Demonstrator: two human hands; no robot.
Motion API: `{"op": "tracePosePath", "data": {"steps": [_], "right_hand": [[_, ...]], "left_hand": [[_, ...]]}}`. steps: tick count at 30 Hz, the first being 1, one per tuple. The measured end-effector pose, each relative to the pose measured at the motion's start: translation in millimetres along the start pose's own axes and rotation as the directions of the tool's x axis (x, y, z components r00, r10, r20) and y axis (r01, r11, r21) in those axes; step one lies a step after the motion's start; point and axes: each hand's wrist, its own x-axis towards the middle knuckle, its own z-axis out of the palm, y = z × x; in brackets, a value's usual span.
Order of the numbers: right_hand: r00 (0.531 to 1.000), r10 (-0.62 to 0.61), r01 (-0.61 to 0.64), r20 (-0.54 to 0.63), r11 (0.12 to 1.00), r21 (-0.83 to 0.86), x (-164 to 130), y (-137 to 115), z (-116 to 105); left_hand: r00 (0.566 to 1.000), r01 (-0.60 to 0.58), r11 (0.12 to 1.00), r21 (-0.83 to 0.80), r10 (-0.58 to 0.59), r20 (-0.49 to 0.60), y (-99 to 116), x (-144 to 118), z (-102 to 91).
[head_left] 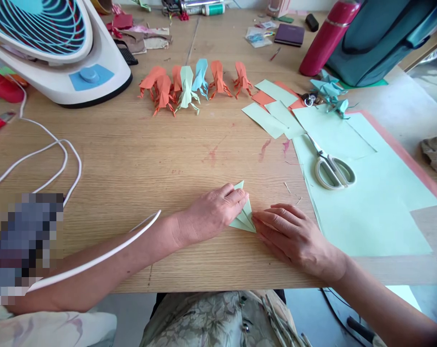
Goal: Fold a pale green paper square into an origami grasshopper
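Observation:
A small pale green folded paper lies flat on the wooden table near its front edge. My left hand presses down on its left side, fingers over the pointed top. My right hand lies flat against its right edge, fingertips touching the fold. Both hands pin the paper to the table rather than lift it.
Several folded paper animals, orange, green and blue, stand in a row at the back. Large green sheets with scissors lie right, cut squares behind. A white fan, its cable, a red bottle and a teal bag ring the table.

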Motion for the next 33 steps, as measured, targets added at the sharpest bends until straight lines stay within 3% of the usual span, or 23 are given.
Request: {"op": "tracePosePath", "data": {"steps": [8, 11, 16, 23, 28, 33], "right_hand": [[0.998, -0.057, 0.057, -0.015, 0.998, 0.027, -6, 2, -3], [0.999, -0.014, 0.016, -0.036, 0.999, 0.043, -2, 4, -6], [0.999, 0.017, -0.018, 0.047, 1.0, 0.024, 12, 3, -4], [0.997, -0.046, 0.046, 0.056, 0.999, -0.001, 16, 9, 2], [0.996, -0.059, 0.058, 0.07, 0.998, 0.01, 24, 26, -1], [1.0, 0.025, -0.025, 0.008, 0.997, 0.076, 29, 39, 7]], "left_hand": [[0.996, 0.067, 0.997, -0.031, -0.069, -0.06, 5, 1, -0.4], [0.992, 0.111, 0.993, -0.051, -0.113, -0.052, 7, 2, -1.1], [0.981, 0.171, 0.975, -0.143, -0.182, -0.061, 7, 2, -0.3], [0.986, 0.064, 0.962, -0.267, -0.102, -0.131, -2, -4, 4.4], [0.983, 0.064, 0.952, -0.299, -0.112, -0.145, -9, -7, 6.3], [0.986, 0.076, 0.964, -0.255, -0.111, -0.126, -14, -11, 5.8]]}}
